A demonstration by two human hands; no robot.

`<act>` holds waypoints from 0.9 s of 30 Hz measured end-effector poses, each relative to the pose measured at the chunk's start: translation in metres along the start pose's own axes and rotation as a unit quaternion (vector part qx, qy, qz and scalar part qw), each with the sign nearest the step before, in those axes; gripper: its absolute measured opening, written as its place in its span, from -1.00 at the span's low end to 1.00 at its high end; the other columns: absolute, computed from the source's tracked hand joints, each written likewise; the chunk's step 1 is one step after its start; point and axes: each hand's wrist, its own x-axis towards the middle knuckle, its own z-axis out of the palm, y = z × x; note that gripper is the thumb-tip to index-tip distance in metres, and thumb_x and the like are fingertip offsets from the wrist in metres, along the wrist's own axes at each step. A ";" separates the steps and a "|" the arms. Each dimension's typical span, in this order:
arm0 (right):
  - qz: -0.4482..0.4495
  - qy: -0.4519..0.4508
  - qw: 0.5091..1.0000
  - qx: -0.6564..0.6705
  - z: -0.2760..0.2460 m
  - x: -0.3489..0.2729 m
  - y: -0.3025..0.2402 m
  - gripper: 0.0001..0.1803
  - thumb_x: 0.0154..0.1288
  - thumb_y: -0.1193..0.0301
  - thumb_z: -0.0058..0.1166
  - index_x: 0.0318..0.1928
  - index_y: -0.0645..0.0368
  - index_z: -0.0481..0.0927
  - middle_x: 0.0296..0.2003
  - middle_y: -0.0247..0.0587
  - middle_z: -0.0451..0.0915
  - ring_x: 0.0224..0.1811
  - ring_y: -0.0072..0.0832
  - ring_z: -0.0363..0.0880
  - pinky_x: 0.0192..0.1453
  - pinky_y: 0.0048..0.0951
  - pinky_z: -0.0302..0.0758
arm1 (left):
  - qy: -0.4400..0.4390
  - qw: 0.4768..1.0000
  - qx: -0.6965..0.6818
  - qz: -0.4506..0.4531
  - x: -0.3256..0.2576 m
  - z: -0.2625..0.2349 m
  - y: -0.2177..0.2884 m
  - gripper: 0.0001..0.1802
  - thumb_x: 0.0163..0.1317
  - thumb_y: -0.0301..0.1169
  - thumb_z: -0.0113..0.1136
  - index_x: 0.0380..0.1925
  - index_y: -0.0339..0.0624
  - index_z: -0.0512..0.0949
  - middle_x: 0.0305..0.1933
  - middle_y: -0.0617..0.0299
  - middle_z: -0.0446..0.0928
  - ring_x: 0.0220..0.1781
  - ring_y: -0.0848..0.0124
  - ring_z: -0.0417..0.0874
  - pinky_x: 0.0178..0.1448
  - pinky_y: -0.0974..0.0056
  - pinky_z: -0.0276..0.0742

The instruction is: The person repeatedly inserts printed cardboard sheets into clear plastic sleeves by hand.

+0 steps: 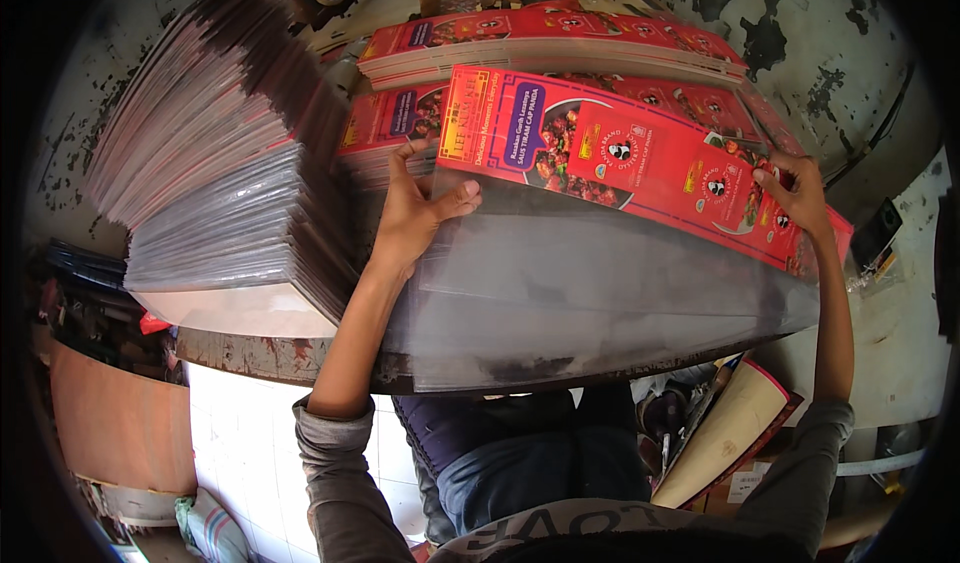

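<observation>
1. Head view, nearest edge first: the person's grey sleeves come in from the bottom, above blue-trousered knees. A cream and red folded board (pixel 725 433) leans near the right knee, below the surface.

2. A little farther, a wide stack of clear plastic sleeves (pixel 600 293) lies flat on the surface (pixel 260 353), its near edge overhanging toward the lap. Its long axis runs left to right.

3. On the far part of that stack lies the red printed sheet (pixel 640 173), a long red carton blank with a purple patch and food pictures. Its long axis also runs left to right, sloping down toward the right in the picture.

4. The left hand (pixel 415 213) rests at the sheet's near-left corner, fingers spread and pressed flat, thumb pointing right along the sheet's near edge. It is open rather than clamped; I judge it steadies the sheet against the plastic.

5. The right hand (pixel 795 193) sits at the sheet's right end, fingers curled over it and pinching that end. So the sheet spans between both hands, each at one end, neither clearly nearer its middle.

6. Left of the left hand, a tall slanting pile of plastic sleeves (pixel 210 163) stands on the surface.

7. Farther off, more stacks of red printed sheets (pixel 550 38) lie behind, and beyond them a worn, paint-flaked floor (pixel 800 33).
</observation>
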 end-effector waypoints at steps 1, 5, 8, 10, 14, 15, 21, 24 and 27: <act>-0.004 -0.006 1.000 0.002 0.000 0.000 0.002 -0.73 0.15 0.31 0.17 -0.51 0.27 0.52 -0.73 -0.40 0.23 -0.67 -0.70 0.10 -0.59 -0.50 0.05 | 0.000 1.000 -0.001 0.000 0.000 0.001 0.001 -0.27 0.12 -0.46 0.27 0.11 -0.29 -0.04 -0.31 -0.02 0.53 -0.27 0.32 0.64 -0.13 0.36 0.60; -0.014 -0.001 1.000 0.012 0.003 0.002 0.017 -0.72 0.18 0.29 0.14 -0.48 0.28 0.53 -0.73 -0.40 0.24 -0.67 -0.70 0.08 -0.59 -0.50 0.05 | 0.044 0.997 -0.045 -0.050 0.000 0.004 0.002 -0.40 0.18 -0.45 0.20 0.11 -0.42 0.12 -0.14 -0.09 0.54 -0.08 0.29 0.61 0.00 0.35 0.56; -0.004 0.010 0.999 0.033 0.004 0.006 0.020 -0.70 0.19 0.28 0.12 -0.50 0.29 0.52 -0.73 -0.41 0.22 -0.66 -0.71 0.07 -0.59 -0.50 0.04 | 0.028 0.996 -0.062 -0.051 0.001 0.000 0.000 -0.55 0.23 -0.43 0.13 0.04 -0.43 0.26 -0.09 -0.03 0.54 -0.01 0.31 0.59 0.04 0.39 0.52; -0.020 0.016 1.000 0.007 0.001 0.009 0.016 -0.70 0.20 0.28 0.12 -0.50 0.28 0.52 -0.73 -0.38 0.18 -0.66 -0.71 0.06 -0.59 -0.50 0.04 | 0.010 0.997 -0.071 -0.042 0.000 -0.002 -0.001 -0.63 0.26 -0.40 0.09 0.00 -0.40 0.35 -0.07 0.02 0.54 0.01 0.34 0.58 0.06 0.40 0.50; -0.023 0.004 1.000 -0.007 -0.002 0.015 0.018 -0.70 0.19 0.27 0.13 -0.49 0.28 0.54 -0.73 -0.32 0.18 -0.66 -0.70 0.08 -0.59 -0.50 0.05 | 0.035 0.994 -0.090 -0.049 -0.001 0.001 -0.001 -0.72 0.32 -0.35 0.01 -0.08 -0.30 0.46 -0.04 0.11 0.55 0.03 0.39 0.57 0.08 0.41 0.46; -0.040 0.010 0.999 -0.031 -0.001 0.016 0.019 -0.70 0.19 0.26 0.14 -0.49 0.28 0.55 -0.73 -0.28 0.19 -0.67 -0.66 0.08 -0.59 -0.48 0.06 | 0.044 0.992 -0.104 -0.055 -0.001 0.001 0.000 -0.72 0.32 -0.33 0.01 -0.08 -0.29 0.46 -0.04 0.11 0.55 0.03 0.39 0.57 0.08 0.41 0.46; -0.051 0.014 0.996 -0.068 0.012 0.029 -0.004 -0.61 0.22 0.20 0.08 -0.55 0.29 0.44 -0.72 -0.19 0.18 -0.68 -0.53 0.12 -0.57 -0.40 0.12 | 0.060 0.989 -0.129 -0.033 0.001 -0.002 0.003 -0.72 0.32 -0.30 0.02 -0.13 -0.30 0.49 -0.10 0.10 0.57 -0.05 0.40 0.60 0.03 0.41 0.50; -0.024 -0.042 0.998 -0.034 0.034 0.048 -0.029 -0.53 0.26 0.15 0.04 -0.57 0.31 0.38 -0.70 -0.19 0.18 -0.65 -0.53 0.10 -0.54 -0.38 0.13 | 0.047 0.994 -0.098 -0.008 0.002 0.005 0.000 -0.71 0.32 -0.30 0.01 -0.15 -0.32 0.49 -0.15 0.10 0.58 -0.12 0.42 0.62 -0.02 0.40 0.53; -0.050 -0.048 0.998 -0.011 0.081 0.074 -0.075 -0.46 0.16 -0.01 0.10 -0.58 0.27 0.48 -0.73 -0.09 0.36 -0.69 -0.39 0.32 -0.53 -0.33 0.25 | 0.057 0.996 -0.072 -0.012 -0.003 0.004 -0.001 -0.72 0.32 -0.30 0.02 -0.19 -0.33 0.50 -0.19 0.11 0.58 -0.17 0.45 0.62 -0.05 0.41 0.54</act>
